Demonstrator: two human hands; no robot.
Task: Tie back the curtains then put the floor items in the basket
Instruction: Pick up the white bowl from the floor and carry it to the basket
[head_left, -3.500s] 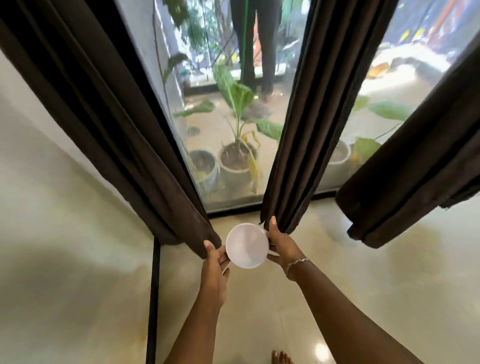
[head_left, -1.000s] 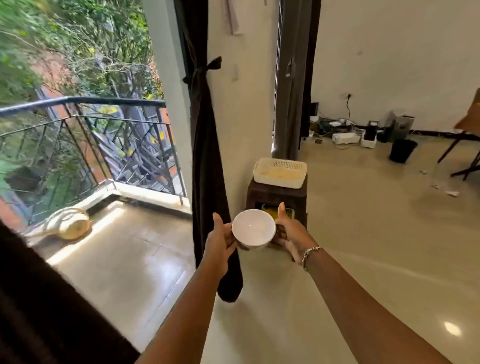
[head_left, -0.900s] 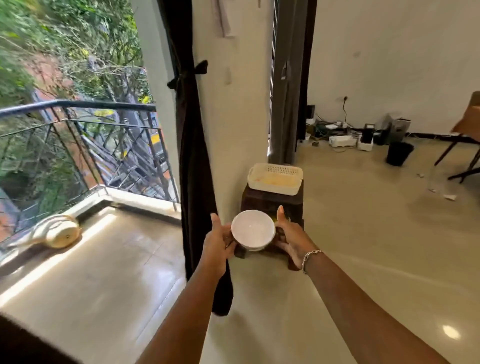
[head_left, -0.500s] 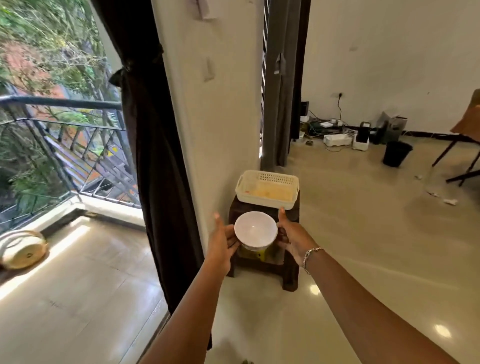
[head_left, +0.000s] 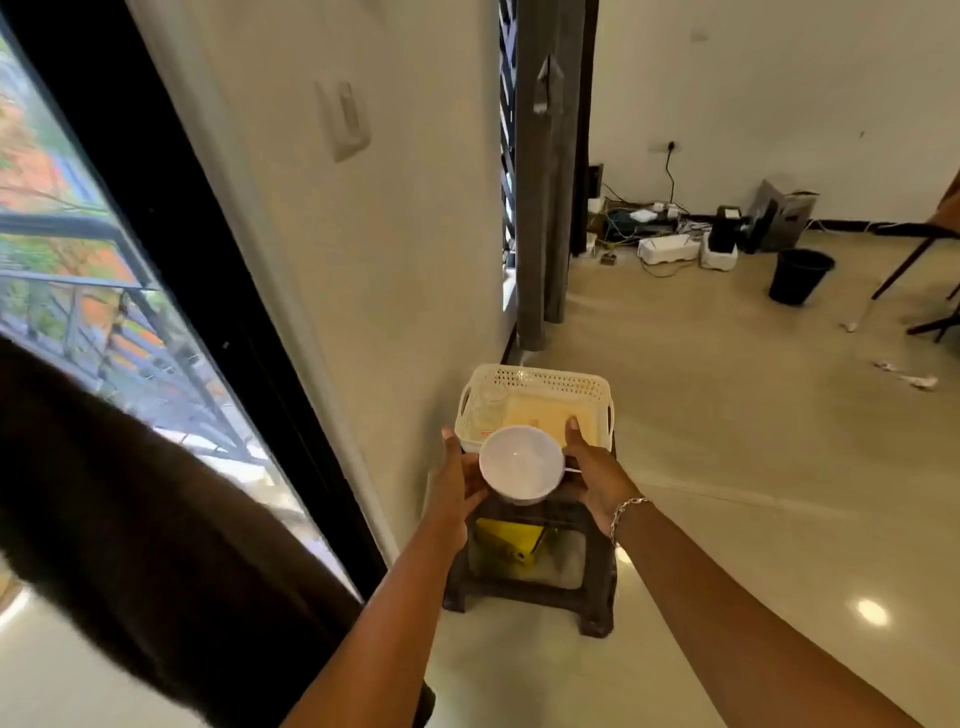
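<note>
1. Head view centres on a white bowl (head_left: 521, 464), held upright and empty, rim up, between two hands in front of the person.
2. Left hand (head_left: 458, 486) is pressed against the bowl's left side and the right hand (head_left: 596, 473) against its right, thumbs up by the rim; both are clamped on the bowl, so it hangs in the air rather than resting on anything.
3. Just beyond the bowl is a cream perforated basket (head_left: 545, 381), sitting on top of a dark stool (head_left: 597, 597) that stands close against the wall. The bowl overlaps the basket's near edge from this angle, but I cannot tell whether it is over the opening yet or short of it.
4. Something pale and flat already lies in the basket; what it is stays unclear. A yellow object (head_left: 506, 540) shows under the stool.
5. At the left edge a dark curtain (head_left: 156, 519) hangs beside the glass door.
6. Judged from this, the step in hand is the second half of the task: carrying a floor item to the basket.
7. The next move likely calls for reaching forward over the near rim, lowering the bowl onto the flat contents, then opening both hands, gently enough that the light basket does not slide on the stool.
</note>
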